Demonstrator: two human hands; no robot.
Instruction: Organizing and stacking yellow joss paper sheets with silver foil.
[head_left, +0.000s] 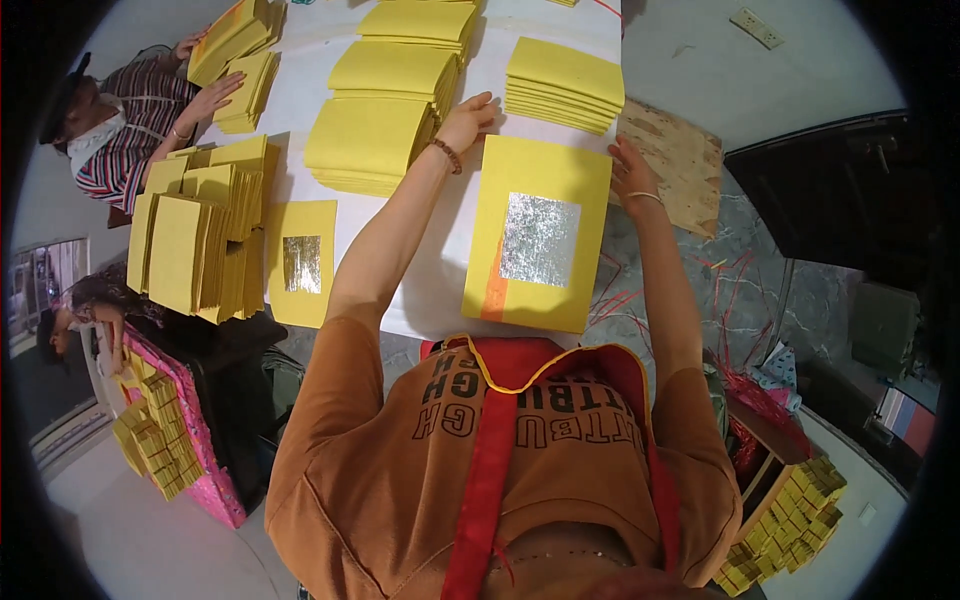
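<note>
White-covered counter takes up most of the workspace; a row of folded yellow paper stacks runs away from the person, left of centre. Heaped yellow paper bundles crowd the left edge, tall and uneven; a knock could topple them. Directly in front of the person: a yellow paper sheet, square to the body, near the counter's right front corner; single or several layers, cannot tell. Weak spot, in my judgement: a brush from the apron or right forearm could send it over the edge. Beyond it, a fanned folded bundle; its loose layers could shift if struck. At left, a second sheet, foil-faced likewise. Silver foil square on the front sheet, rumpled; rubbing could crease or lift it. Left hand hovers between row and bundle, fingers loosely bent, holding nothing; a careless sweep could skew the nearest stack. Right hand by the sheet's far right corner, fingers parted, no grip seen; contact unclear. Smallest: beaded bracelet, left wrist, could snag a paper edge.
</note>
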